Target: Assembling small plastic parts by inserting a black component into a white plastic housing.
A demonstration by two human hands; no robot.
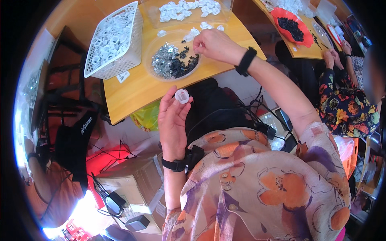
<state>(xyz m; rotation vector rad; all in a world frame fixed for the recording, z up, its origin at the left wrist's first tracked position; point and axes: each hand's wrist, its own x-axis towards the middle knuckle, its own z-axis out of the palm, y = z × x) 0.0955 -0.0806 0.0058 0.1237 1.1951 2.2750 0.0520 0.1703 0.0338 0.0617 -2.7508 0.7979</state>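
Observation:
My left hand point(173, 116) is raised in front of the table's near edge. Its thumb and fingers grip a small round translucent plastic cap point(182, 96), its round face turned up. Over the right rim of a shallow clear round tray point(149, 69), my right hand point(215, 45) is closed with thumb and fingertips pinched together. Anything between those fingertips is too small or hidden to make out. In the tray lie shiny metal pieces point(163, 60) on the left and small black parts point(179, 69) on the right. Several white plastic pieces point(194, 33) lie behind the tray.
A white perforated basket point(134, 50) full of similar clear plastic pieces stands at the table's left. Behind, a clear bin point(161, 23) holds white pieces. To the right, a co-worker's hands point(331, 58) are at another table with a red dish point(307, 38). Cardboard box point(128, 180) below left.

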